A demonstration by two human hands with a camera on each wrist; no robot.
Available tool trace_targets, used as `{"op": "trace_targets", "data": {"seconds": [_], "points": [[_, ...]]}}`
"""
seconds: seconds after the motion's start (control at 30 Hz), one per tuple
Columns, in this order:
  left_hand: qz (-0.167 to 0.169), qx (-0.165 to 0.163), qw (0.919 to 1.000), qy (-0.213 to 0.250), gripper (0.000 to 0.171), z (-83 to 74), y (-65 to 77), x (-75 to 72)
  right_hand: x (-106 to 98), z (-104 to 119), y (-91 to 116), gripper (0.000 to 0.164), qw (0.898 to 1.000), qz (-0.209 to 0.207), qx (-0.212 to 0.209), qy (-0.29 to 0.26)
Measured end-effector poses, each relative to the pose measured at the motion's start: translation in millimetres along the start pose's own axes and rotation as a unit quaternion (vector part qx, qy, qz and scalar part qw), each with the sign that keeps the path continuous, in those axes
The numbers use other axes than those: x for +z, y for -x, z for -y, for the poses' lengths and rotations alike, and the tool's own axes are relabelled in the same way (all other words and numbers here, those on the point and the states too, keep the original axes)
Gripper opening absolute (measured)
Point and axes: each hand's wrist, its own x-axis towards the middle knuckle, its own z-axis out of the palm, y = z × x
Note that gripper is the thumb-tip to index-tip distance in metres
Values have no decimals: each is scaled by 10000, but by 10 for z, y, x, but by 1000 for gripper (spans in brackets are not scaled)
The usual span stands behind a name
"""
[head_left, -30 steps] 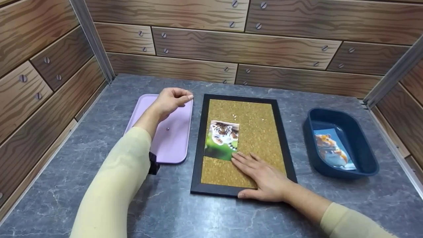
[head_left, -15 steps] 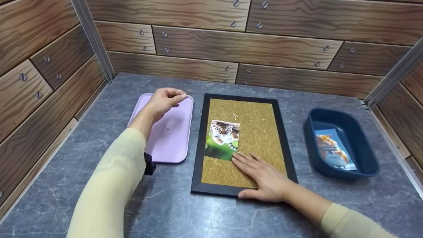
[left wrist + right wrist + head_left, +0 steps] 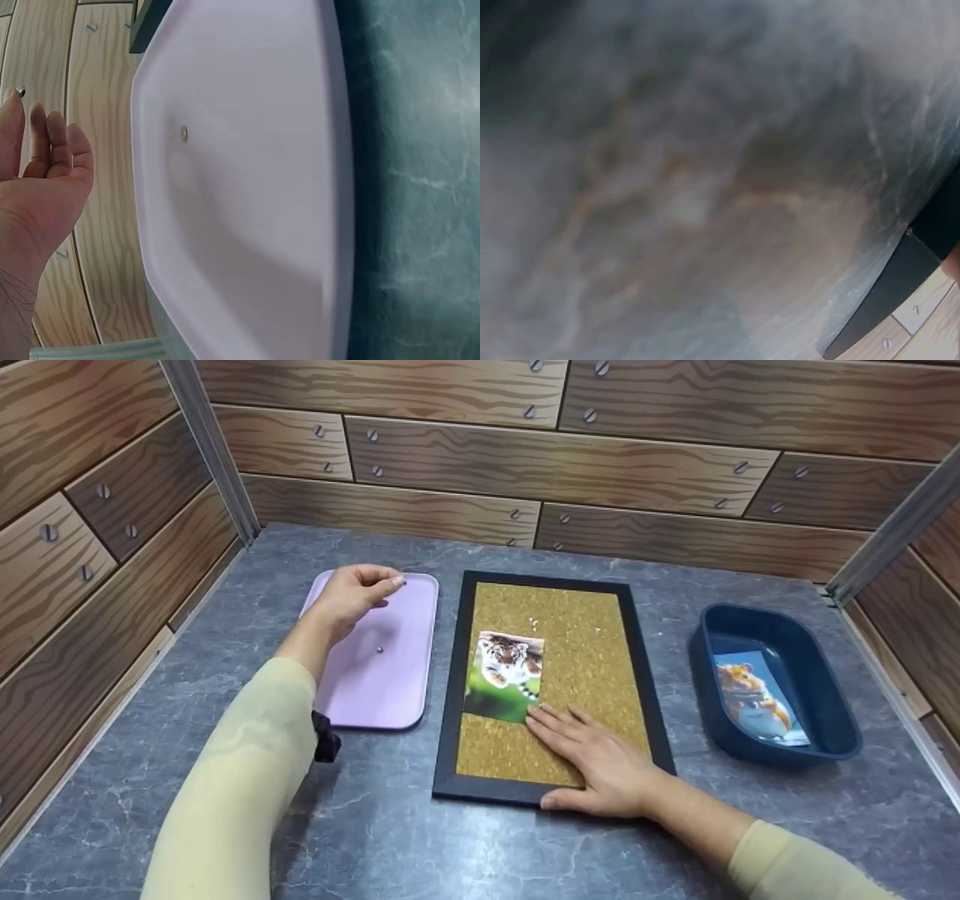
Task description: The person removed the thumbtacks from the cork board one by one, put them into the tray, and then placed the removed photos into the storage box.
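In the head view, our left hand (image 3: 352,596) is over the upper part of the lilac tray (image 3: 375,697); its thumb and index finger pinch a small dark thing (image 3: 405,582) too tiny to identify, which also shows at the far left of the left wrist view; a small shiny bead-like piece (image 3: 380,650) lies on the tray, below those fingertips and slightly to their left. The tiger picture (image 3: 504,675) lies well apart, to the right of our left hand and lower in the frame, its long axis running up and down; our right hand (image 3: 607,769) is much nearer, laid flat and grasping nothing, fingertips touching the picture's lower right corner.

Under the picture is the cork board (image 3: 592,675) with its black frame, also longer up and down; we see pale flecks (image 3: 533,624) above the picture, and a strip of grey marbled table (image 3: 397,810) between board and tray; at the right of the frame a dark blue bin (image 3: 814,686) holds a hamster picture (image 3: 754,697); plank-patterned walls (image 3: 562,465) close off the back and both sides.
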Motion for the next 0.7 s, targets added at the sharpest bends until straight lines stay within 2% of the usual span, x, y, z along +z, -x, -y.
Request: {"op": "trace_targets", "data": {"seconds": [0.43,0.7], "points": [[-133,-259,9995,117,24,166,69,-151,-14,6,-1,100,9999,78,52,-91],[-177,-220,9993,231,16,258,95,-183,-11,12,-4,100,9999,68,29,-84]]}}
